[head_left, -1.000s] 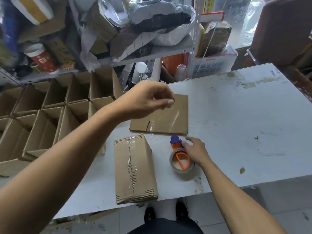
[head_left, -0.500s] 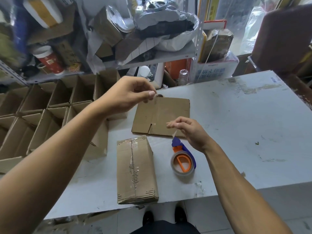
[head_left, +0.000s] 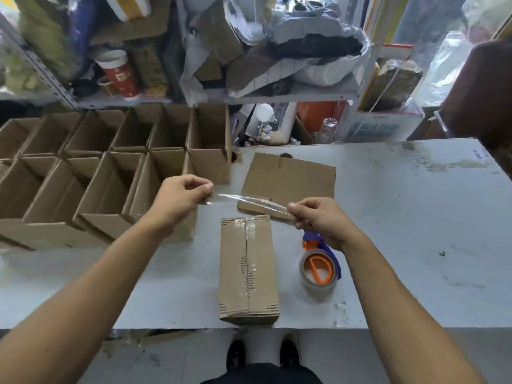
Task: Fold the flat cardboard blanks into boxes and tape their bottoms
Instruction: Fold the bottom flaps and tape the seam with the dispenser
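Above the table (head_left: pixel 415 217), a clear tape strip (head_left: pixel 249 200) stretches between the two hands, its ends pinched between thumb and curled fingers of the left hand (head_left: pixel 180 200) at 9 o'clock and the right hand (head_left: pixel 318 217) at 3 o'clock. Directly below the strip, toward 6 o'clock, lies the box (head_left: pixel 248 268), taped seam up, with the tape dispenser (head_left: pixel 318 268) just beside it at 3 o'clock. A flat blank (head_left: pixel 299 176) lies on the table at 12 o'clock from the box, and open boxes (head_left: pixel 110 173) stand in rows at 9 o'clock.
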